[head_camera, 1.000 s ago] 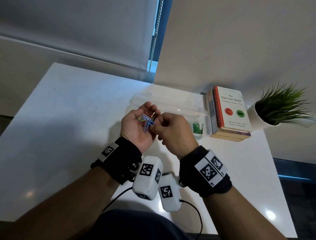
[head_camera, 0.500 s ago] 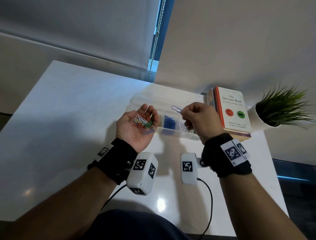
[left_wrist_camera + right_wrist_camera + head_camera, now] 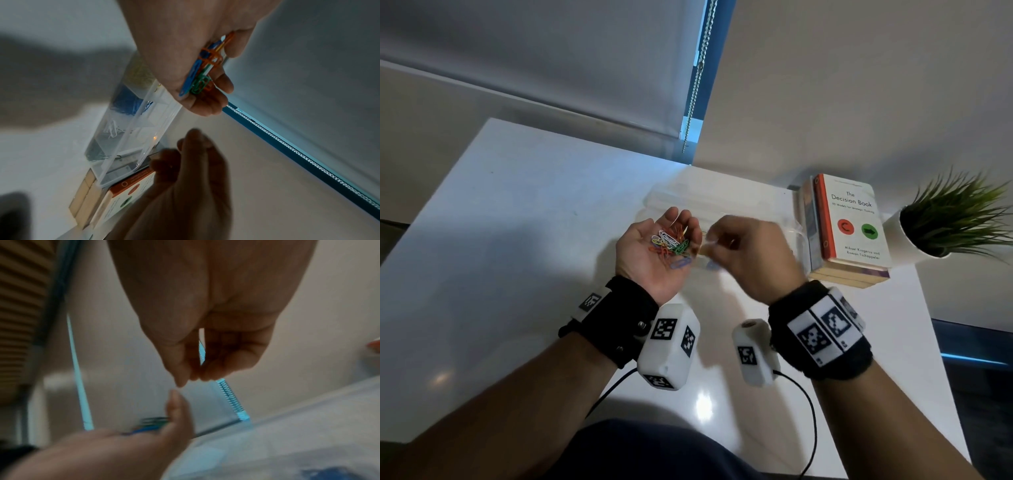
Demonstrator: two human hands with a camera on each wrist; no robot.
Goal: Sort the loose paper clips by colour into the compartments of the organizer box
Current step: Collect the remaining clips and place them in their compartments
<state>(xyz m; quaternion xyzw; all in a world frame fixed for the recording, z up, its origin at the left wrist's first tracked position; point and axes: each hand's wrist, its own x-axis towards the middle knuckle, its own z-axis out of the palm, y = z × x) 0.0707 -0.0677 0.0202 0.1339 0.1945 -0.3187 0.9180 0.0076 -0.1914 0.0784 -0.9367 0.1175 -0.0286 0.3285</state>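
My left hand (image 3: 664,253) is held palm up over the white table, fingers cupped around a pile of mixed-colour paper clips (image 3: 671,241). The left wrist view shows blue, green and orange paper clips (image 3: 202,68) in that palm. My right hand (image 3: 743,253) is blurred just right of it, its fingertips (image 3: 183,381) drawn together with no clip seen between them. The clear organizer box (image 3: 131,129) lies beyond both hands, mostly hidden in the head view. Its compartments hold yellow clips (image 3: 141,73), blue clips (image 3: 127,102) and white clips (image 3: 113,128).
A stack of books (image 3: 849,222) lies right of the box, touching its end. A potted green plant (image 3: 945,219) stands at the table's right edge. A blind's bead chain (image 3: 698,68) hangs at the back wall. Bare table (image 3: 517,240) stretches to the left.
My right hand picked a blue clip from the left palm, carried it right over the box, and has come back beside the left hand without it. The left hand stayed put.
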